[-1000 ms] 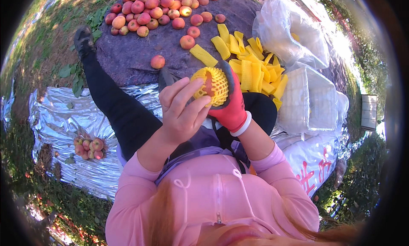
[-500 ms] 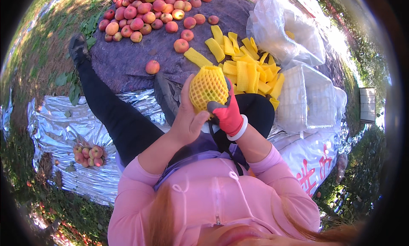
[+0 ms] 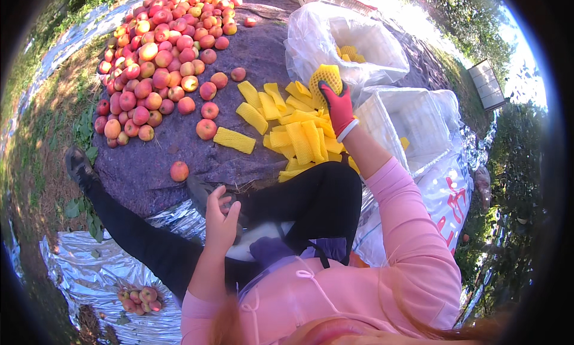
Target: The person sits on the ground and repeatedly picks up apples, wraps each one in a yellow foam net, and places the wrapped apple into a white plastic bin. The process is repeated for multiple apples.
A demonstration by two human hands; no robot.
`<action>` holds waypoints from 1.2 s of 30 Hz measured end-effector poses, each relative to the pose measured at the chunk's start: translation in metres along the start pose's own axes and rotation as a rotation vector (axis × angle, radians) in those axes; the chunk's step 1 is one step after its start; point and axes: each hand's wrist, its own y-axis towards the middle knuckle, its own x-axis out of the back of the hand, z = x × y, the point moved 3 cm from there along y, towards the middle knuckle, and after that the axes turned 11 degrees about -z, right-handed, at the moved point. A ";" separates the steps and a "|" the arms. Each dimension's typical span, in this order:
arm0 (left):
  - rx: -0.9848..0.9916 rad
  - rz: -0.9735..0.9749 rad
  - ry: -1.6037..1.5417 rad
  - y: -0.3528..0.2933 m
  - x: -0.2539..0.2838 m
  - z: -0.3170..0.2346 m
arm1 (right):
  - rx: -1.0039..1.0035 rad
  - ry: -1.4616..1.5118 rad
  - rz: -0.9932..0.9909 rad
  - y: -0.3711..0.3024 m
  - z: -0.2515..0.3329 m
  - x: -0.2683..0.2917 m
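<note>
My right hand (image 3: 336, 103), in a red and grey glove, grips an apple in a yellow foam net sleeve (image 3: 326, 76). It is held out to the far right, above a heap of loose yellow foam sleeves (image 3: 302, 139) and close to the plastic-lined crate (image 3: 382, 46) at the back. Several netted apples (image 3: 353, 53) lie inside that crate. Bare and holding nothing, my left hand (image 3: 221, 219) is over my lap with its fingers apart. A single apple (image 3: 179, 171) lies on the dark cloth beyond it.
A big pile of red and yellow apples (image 3: 161, 64) spreads over the dark cloth (image 3: 179, 143) at the far left. A second lined crate (image 3: 427, 121) stands on the right. Nearer left, a small cluster of apples (image 3: 140, 301) sits on silver foil (image 3: 78, 279).
Both hands were together around the netted apple in front of me. The right hand has carried it away to the far right; the left hand has let go. The view has turned right.
</note>
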 end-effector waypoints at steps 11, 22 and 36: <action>-0.369 0.079 0.418 0.090 -0.057 0.031 | 0.374 -1.530 -0.383 0.244 0.034 0.052; -0.398 0.199 0.837 0.184 -0.107 0.079 | 0.628 -1.124 -0.090 0.158 0.015 0.040; -0.433 0.132 0.902 0.190 -0.130 0.104 | -0.587 -0.340 0.786 -0.287 -0.052 -0.009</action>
